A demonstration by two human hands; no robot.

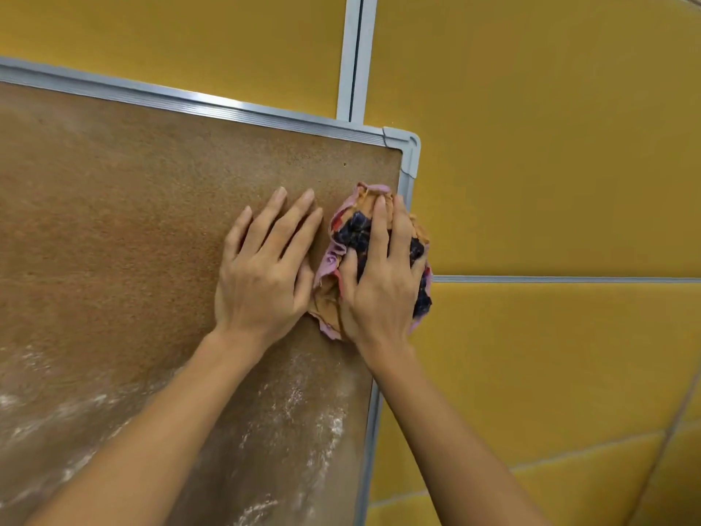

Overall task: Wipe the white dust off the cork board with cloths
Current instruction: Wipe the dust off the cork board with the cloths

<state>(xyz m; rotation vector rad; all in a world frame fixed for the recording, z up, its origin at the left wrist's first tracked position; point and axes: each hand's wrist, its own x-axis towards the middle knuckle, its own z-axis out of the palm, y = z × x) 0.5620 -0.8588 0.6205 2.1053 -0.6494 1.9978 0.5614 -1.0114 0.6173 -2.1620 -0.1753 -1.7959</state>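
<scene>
A brown cork board (132, 222) in a grey metal frame (242, 108) fills the left of the view. My right hand (383, 282) presses a crumpled pink, orange and dark blue cloth (354, 229) against the board near its upper right corner. My left hand (265, 267) lies flat on the cork just left of the cloth, fingers spread, holding nothing. White dust (322, 423) streaks the lower part of the board, and the cork around the hands looks bare.
Yellow padded wall panels (550, 146) with grey dividing strips (356, 55) surround the board. The board's right frame edge (373, 430) runs down beside my right forearm.
</scene>
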